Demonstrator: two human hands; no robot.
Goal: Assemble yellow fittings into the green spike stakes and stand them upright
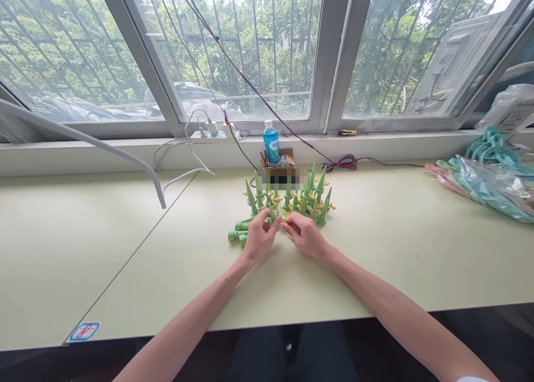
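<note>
Just above the table's middle, my left hand (pixel 260 236) is closed around a green watering spike (pixel 281 210), its fingers curled. Beside it my right hand (pixel 305 235) pinches a small yellow piece at the spike, partly hidden by the fingertips. Behind both hands stands a cluster of upright green spikes (pixel 320 184) with small yellow valves (pixel 331 206) on their sides. Several green tubes with caps (pixel 232 236) lie to the left of my left hand. A few small yellow parts lie among the spikes.
A blue bottle (pixel 272 144) stands in a small cardboard box (pixel 287 158) behind the spikes. A power strip (pixel 208 135) rests on the sill. White cable (pixel 137 160) hangs at left, coiled wire (pixel 341 163) lies at the back, and bagged hangers (pixel 492 176) at right.
</note>
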